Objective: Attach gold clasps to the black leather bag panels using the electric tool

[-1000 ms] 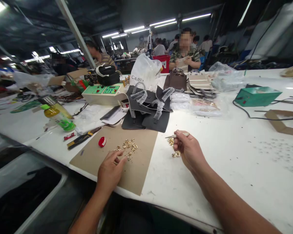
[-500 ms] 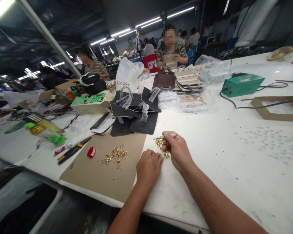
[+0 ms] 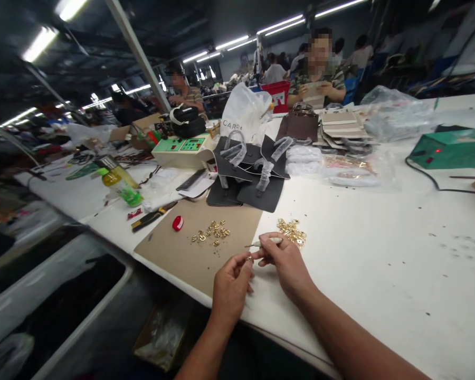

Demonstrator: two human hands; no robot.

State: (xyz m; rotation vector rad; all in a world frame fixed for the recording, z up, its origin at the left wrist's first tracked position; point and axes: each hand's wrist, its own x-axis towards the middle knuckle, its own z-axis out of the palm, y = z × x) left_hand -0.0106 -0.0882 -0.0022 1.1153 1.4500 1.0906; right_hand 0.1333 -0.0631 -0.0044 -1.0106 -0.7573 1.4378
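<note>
Now, nearest, the left hand (image 3: 230, 285) has drawn back from the gold pile (image 3: 295, 235), its grip pinched on a small gold piece (image 3: 249, 258). Just beside it, the right hand's (image 3: 285, 261) grip clasps a pen-like tool (image 3: 275, 240), so piece and tool seem brought together for handling. Beyond, loose gold fittings (image 3: 217, 233) lie on a brown sheet (image 3: 170, 250), the pile on the white bench (image 3: 364, 253).

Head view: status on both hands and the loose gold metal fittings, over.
Left hand pinching one small shiny metal fitting. Right hand gripping a pale, slim, pen-like tool. Loose gold fittings piled beyond right hand, others on flat brown sheet. No obstruction seen.
</note>
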